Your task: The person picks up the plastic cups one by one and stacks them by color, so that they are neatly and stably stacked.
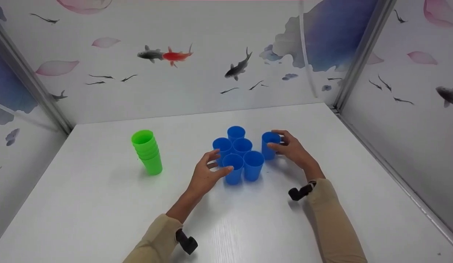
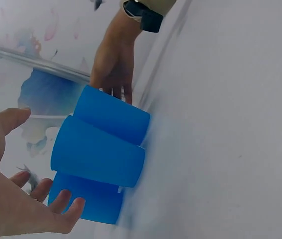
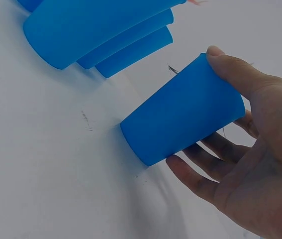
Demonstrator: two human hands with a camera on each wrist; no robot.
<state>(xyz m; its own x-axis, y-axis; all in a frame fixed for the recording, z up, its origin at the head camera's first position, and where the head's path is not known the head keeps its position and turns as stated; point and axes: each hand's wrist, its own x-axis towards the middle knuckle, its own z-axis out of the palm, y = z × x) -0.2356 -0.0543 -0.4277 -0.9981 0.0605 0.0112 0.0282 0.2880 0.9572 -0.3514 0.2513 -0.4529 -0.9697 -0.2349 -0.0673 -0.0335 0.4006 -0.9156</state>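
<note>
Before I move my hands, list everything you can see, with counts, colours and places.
Clustered cups: five, blue, standing close together mid-table
Lone cup: one, blue, right of the cluster
Cup stack: one, green, left of the blue cups; several nested, exact number unclear
Table: one, white, under the cups
Walls: three, white with coloured prints, at the back and both sides
Metal posts: two, grey, in the back corners
Wrist devices: two, black, one at each cuff
Sleeves: two, tan, on both forearms
Left hand: one, bare, near-left of the cluster
Right hand: one, bare, holding the lone cup
</note>
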